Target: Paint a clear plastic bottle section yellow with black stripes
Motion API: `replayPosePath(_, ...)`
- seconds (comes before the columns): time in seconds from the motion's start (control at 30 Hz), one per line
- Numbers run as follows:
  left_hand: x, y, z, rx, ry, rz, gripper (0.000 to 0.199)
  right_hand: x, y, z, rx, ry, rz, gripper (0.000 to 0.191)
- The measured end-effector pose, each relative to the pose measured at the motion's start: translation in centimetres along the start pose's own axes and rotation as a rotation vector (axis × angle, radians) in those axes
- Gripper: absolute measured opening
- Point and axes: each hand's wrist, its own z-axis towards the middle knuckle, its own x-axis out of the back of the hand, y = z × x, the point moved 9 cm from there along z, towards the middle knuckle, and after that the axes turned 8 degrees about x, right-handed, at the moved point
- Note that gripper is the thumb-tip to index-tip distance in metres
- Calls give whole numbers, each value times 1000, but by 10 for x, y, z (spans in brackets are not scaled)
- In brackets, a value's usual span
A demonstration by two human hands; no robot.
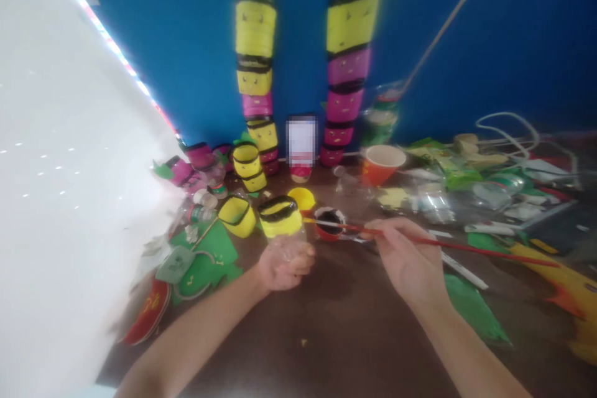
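Yellow-painted, black-rimmed clear plastic cup (283,226), centre: left fingers (302,263) curled closed round its base; right fingers (380,226) pinched a red-handled paintbrush (485,249); light strokes seemed best.

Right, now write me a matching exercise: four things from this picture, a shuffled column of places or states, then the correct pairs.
Things:
1. Long, thin red-handled paintbrush
2. Clear plastic cup with yellow band and black rim
3. Small round red tub
4. Two tall stacks of yellow and magenta containers

Places or states:
A. Black inside
B. In the right hand
C. Against the blue wall
D. In the left hand

Pairs: 1-B, 2-D, 3-A, 4-C
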Motion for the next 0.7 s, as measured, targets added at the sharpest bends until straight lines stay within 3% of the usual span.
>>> replayPosePath(0.13, -1, -2, 2, 23, -5, 30, 39, -3, 6, -3, -46, -5, 33, 23)
replayPosePath(0.27, -3, -4, 2, 53, -32, 41, 41, 3, 19, -7, -90, 9, -81, 28)
replayPosePath(0.43, -3, -1, 0, 16, -8, 12, 39, 14, 11, -3, -12, 96, -110, 26)
replayPosePath(0.6, -3, -4, 1, 67, -13, 44, 36, 4, 18, -9, -44, -32, -140, 28)
replayPosePath(0.7, -3, -2, 1, 41, -9, 19, 38, 11, 21, -11, -42, 0, -215, 25)
